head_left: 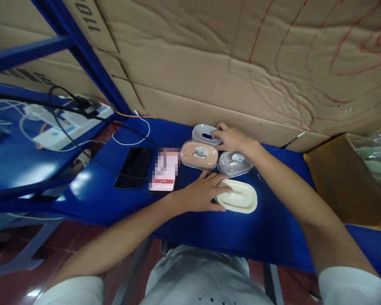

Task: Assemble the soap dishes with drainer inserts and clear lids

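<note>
A cream oval dish (pixel 247 195), which looks like a soap dish, lies on the blue table. My left hand (pixel 206 192) grips its left end, with fingers spread over the top and along the edge. Farther back, my right hand (pixel 230 136) has its fingertips on the right end of a grey soap dish (pixel 199 132) with a dark slot. Between the two hands sit a peach soap dish (pixel 190 157) and a heart-shaped grey dish (pixel 230 169), both with a clear cover and a round label. My right forearm passes over the right side of the heart-shaped dish.
Left of the dishes lie a phone (pixel 163 169) with a lit screen and a dark phone (pixel 133 167). A power strip (pixel 73 125) with cables stands at far left. At right is a cardboard box (pixel 343 178) with plastic-wrapped items. A cardboard wall (pixel 209 67) rises behind the table.
</note>
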`<state>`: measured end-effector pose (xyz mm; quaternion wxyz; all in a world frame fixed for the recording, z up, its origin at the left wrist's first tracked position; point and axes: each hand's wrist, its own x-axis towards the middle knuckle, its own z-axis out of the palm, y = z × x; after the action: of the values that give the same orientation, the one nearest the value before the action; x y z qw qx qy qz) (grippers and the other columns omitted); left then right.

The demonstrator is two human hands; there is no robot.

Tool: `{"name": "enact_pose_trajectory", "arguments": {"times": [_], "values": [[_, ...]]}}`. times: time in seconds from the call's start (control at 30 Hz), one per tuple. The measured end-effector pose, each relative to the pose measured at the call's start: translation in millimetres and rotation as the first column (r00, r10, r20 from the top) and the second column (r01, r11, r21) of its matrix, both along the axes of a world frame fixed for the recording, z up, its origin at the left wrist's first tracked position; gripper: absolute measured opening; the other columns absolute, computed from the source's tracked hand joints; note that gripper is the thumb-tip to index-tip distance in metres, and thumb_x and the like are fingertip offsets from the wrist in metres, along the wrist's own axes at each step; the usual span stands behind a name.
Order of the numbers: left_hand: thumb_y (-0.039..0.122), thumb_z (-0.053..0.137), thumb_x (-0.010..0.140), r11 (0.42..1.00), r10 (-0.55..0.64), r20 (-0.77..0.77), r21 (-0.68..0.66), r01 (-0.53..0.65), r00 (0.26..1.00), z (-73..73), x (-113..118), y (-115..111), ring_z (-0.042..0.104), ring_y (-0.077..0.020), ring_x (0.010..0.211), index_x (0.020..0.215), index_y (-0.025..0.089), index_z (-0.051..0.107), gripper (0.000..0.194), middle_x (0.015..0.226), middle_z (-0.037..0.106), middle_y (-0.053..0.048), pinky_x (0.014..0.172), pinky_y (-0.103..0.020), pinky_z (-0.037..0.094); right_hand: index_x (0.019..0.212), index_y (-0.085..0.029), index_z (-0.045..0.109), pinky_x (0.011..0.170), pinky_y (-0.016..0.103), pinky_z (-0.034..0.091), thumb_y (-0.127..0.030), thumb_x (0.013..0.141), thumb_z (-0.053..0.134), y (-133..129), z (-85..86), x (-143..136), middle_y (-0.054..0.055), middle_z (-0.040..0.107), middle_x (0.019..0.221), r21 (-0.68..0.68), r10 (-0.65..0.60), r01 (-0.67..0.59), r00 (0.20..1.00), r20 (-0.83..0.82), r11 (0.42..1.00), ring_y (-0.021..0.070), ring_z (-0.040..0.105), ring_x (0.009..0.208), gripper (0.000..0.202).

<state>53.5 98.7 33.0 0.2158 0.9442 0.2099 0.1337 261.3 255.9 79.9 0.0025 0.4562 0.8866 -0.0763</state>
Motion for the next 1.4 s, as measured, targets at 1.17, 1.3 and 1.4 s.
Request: {"name": "enact_pose_trajectory", "arguments": {"times": [1.17,1.3,1.4], "values": [[0.054,0.087,0.090,0.993,0.013,0.082,-0.116,-0.003,0.997,-6.2,1.2,-1.5,0.046,-0.0420,0.151,0.177,0.030,0.017,0.114,0.165,0.049,-0.019,0.128,-0.060,0.030,0.152,-0.026,0.060,0.106,0.060,0.057,-0.041,0.105,0.069,-254.9,-28.9,108.9,0.017,0.064,0.152,0.324,0.147,-0.112,0.985,-0.086,0.939,0.0381,0.063,0.136,0.050],[0.063,0.084,0.090,0.996,0.037,0.043,-0.086,-0.033,0.998,-2.2,-2.7,4.0,0.042,-0.0431,0.155,0.177,0.026,0.019,0.114,0.165,0.048,-0.020,0.131,-0.060,0.026,0.147,-0.022,0.064,0.104,0.058,0.058,-0.043,0.107,0.065,-238.7,-23.4,100.8,0.018,0.068,0.149,0.350,0.194,-0.191,0.981,0.029,0.917,0.0382,0.069,0.129,0.044],[0.069,0.082,0.089,0.991,0.062,0.024,-0.123,-0.058,0.998,2.6,-4.8,7.2,0.042,-0.0430,0.155,0.175,0.026,0.024,0.112,0.164,0.050,-0.020,0.133,-0.060,0.025,0.150,-0.022,0.062,0.105,0.058,0.058,-0.041,0.108,0.064,-235.6,-27.8,99.8,0.017,0.066,0.152,0.363,0.181,-0.171,0.984,0.009,0.916,0.0384,0.068,0.132,0.047]]}}
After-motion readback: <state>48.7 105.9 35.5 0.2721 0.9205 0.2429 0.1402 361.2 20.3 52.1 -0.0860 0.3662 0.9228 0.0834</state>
